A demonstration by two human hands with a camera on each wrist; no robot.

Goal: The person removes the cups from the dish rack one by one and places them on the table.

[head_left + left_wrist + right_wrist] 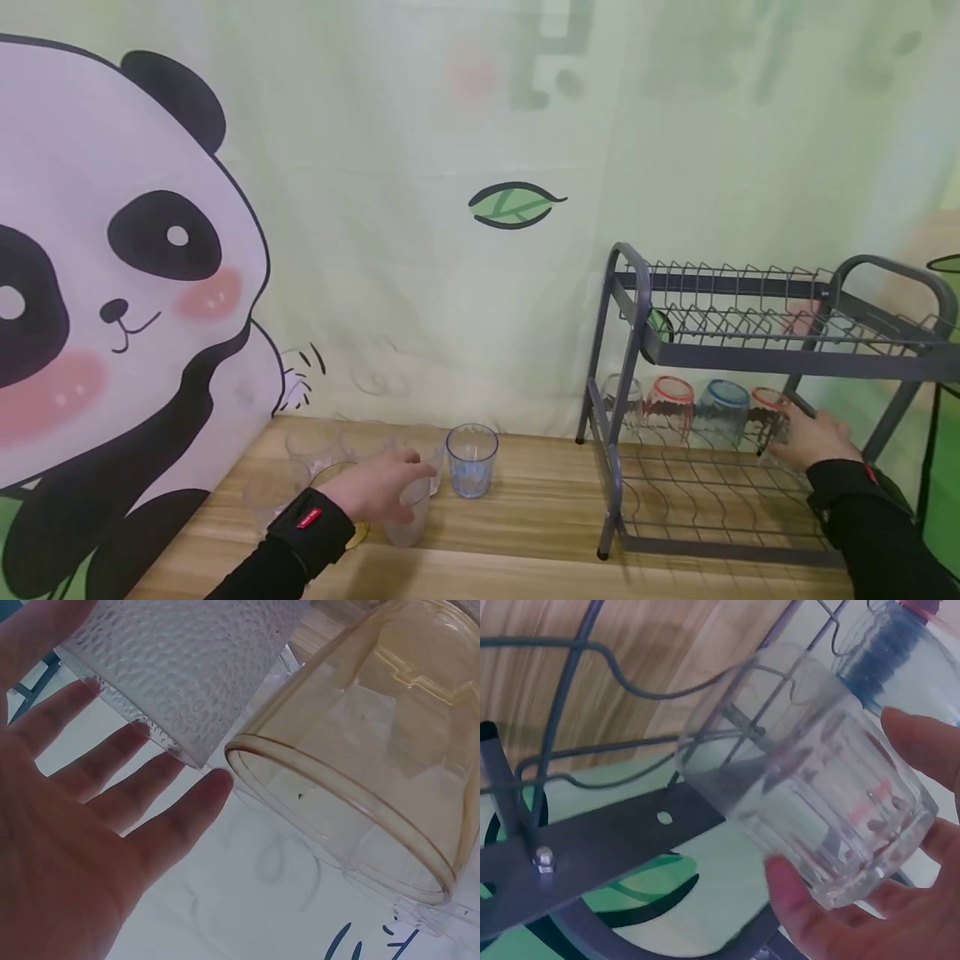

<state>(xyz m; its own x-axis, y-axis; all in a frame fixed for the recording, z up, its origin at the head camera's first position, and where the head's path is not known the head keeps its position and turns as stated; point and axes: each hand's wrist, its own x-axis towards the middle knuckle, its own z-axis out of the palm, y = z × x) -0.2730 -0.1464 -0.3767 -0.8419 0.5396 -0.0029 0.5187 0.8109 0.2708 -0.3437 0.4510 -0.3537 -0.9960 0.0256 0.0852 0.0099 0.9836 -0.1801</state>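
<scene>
The right hand (813, 437) grasps a clear ribbed tumbler (829, 799) at the lower tier of a grey metal rack (750, 360); the left hand (382, 490), fingers spread and unclenched, is at a frosted dimpled cup (180, 667) beside a transparent amber cup (367, 735) on the wood-grain counter (532, 529).

On the table (525, 521) stands a dimpled, see-through cup (184, 667); by the rack's (720, 550) lower shelf, a clear, ribbed glass (817, 784) tilts in the right fingers (791, 896).
</scene>
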